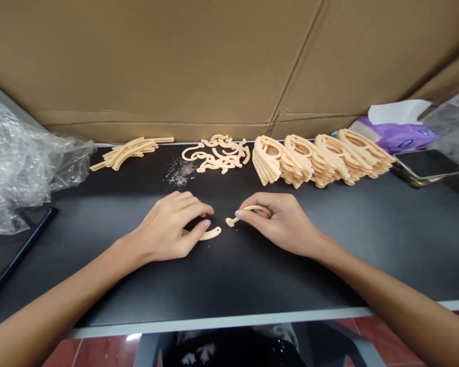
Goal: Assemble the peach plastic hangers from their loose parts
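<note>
My left hand [176, 224] is curled over a cream plastic curved strip [213, 233] on the black table, thumb against it. The strip's holed end sticks out past the thumb; the rest is hidden under my palm. Just to the right, my right hand [283, 221] pinches a thin cream hook-shaped piece [256, 207] between thumb and fingers. That piece ends in a small round knob pointing left toward the strip. The two pieces are close but apart.
Along the back lie a pile of long strips [132, 150], a heap of small hook pieces [224, 160] and fanned stacks of looped cream pieces [321, 160]. Crumbs [179, 172] dot the table. Plastic wrap [26, 163] is left; a phone [430, 164] and tissue pack [401, 135] are right.
</note>
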